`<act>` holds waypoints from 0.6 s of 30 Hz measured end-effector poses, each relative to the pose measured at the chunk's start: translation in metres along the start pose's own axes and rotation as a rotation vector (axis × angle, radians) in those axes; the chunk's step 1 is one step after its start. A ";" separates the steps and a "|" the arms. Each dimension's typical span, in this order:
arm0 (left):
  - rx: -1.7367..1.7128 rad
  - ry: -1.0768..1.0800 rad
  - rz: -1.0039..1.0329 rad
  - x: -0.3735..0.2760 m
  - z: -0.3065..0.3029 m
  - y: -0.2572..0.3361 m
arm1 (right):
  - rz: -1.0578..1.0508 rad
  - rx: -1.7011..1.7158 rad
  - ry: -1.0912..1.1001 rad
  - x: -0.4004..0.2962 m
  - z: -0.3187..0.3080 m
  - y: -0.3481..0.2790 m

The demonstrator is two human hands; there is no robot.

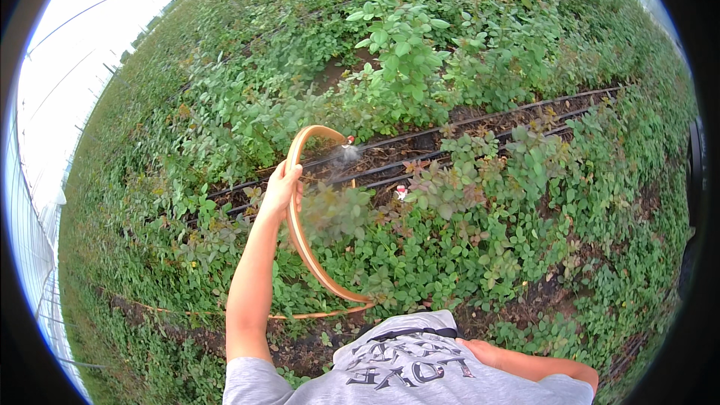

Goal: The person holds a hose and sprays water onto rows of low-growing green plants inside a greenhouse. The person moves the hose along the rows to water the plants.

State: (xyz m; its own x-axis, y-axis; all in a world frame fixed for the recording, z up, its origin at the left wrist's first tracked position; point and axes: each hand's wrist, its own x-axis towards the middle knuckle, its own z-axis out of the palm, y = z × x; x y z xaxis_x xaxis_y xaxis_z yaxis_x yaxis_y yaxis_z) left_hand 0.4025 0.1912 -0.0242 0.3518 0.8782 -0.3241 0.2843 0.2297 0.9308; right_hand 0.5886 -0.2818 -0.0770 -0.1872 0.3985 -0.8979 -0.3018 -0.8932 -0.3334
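My left hand (285, 183) is closed around an orange hose (306, 247) with a pale stripe. Above the hand the hose arches to the right and ends in a small red and white fitting (349, 140) over the dark drip lines. A whitish, blurred spray (351, 154) shows just below that end. Down from the hand, the hose curves to the foliage before my waist, then runs off left along the ground. My right hand (479, 350) rests by my waist at the hem of my grey T-shirt (405, 368); its fingers are partly hidden.
Dense leafy shrubs (405, 50) surround me. Black drip pipes (394, 166) cross the bed among dry litter. A small red and white object (401, 192) lies among leaves beside them. Bare soil (529, 304) shows in strips near me. Pale plastic sheeting (34, 225) and posts stand left.
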 end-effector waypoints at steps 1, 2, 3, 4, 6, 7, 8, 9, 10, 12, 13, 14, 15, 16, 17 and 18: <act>-0.002 -0.015 -0.002 0.001 0.004 0.000 | 0.005 -0.003 0.019 -0.003 0.002 -0.003; -0.004 -0.031 -0.004 0.002 0.008 0.000 | 0.010 -0.007 0.038 -0.008 0.004 -0.007; -0.006 -0.046 -0.005 0.002 0.013 0.001 | 0.018 -0.009 0.053 -0.012 0.006 -0.011; -0.008 -0.054 0.002 0.004 0.017 -0.001 | 0.026 -0.012 0.067 -0.016 0.008 -0.016; -0.004 -0.067 -0.005 0.006 0.028 0.001 | 0.039 -0.004 0.073 -0.019 0.009 -0.017; -0.002 -0.076 -0.008 0.006 0.035 0.003 | 0.040 0.006 0.070 -0.019 0.008 -0.015; 0.006 -0.078 -0.007 0.006 0.041 0.004 | 0.031 0.026 0.052 -0.013 0.005 -0.008; 0.012 -0.092 -0.001 0.006 0.046 0.005 | 0.027 0.034 0.043 -0.012 0.004 -0.006; 0.019 -0.106 0.004 0.006 0.051 0.006 | 0.024 0.043 0.034 -0.011 0.003 -0.003; 0.035 -0.117 0.006 0.005 0.061 0.010 | 0.030 0.040 0.039 -0.013 0.003 -0.004; 0.041 -0.126 0.009 0.006 0.066 0.010 | 0.032 0.037 0.042 -0.014 0.002 -0.004; 0.048 -0.134 0.012 0.006 0.070 0.011 | 0.034 0.032 0.048 -0.016 0.003 -0.006; 0.054 -0.144 0.016 0.007 0.074 0.012 | 0.032 0.028 0.050 -0.016 0.003 -0.006; 0.065 -0.149 0.015 0.005 0.079 0.015 | 0.032 0.024 0.053 -0.017 0.002 -0.005; 0.065 -0.162 0.019 0.005 0.084 0.015 | 0.028 0.021 0.052 -0.016 0.002 -0.004; 0.064 -0.175 0.023 0.006 0.088 0.015 | 0.029 0.022 0.054 -0.017 0.001 -0.004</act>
State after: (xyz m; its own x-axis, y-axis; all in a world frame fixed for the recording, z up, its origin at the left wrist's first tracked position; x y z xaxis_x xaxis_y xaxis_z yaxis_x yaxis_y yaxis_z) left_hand 0.4871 0.1629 -0.0266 0.5068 0.7953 -0.3326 0.3289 0.1783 0.9274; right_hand 0.5916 -0.2846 -0.0604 -0.1458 0.3597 -0.9216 -0.3173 -0.8993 -0.3008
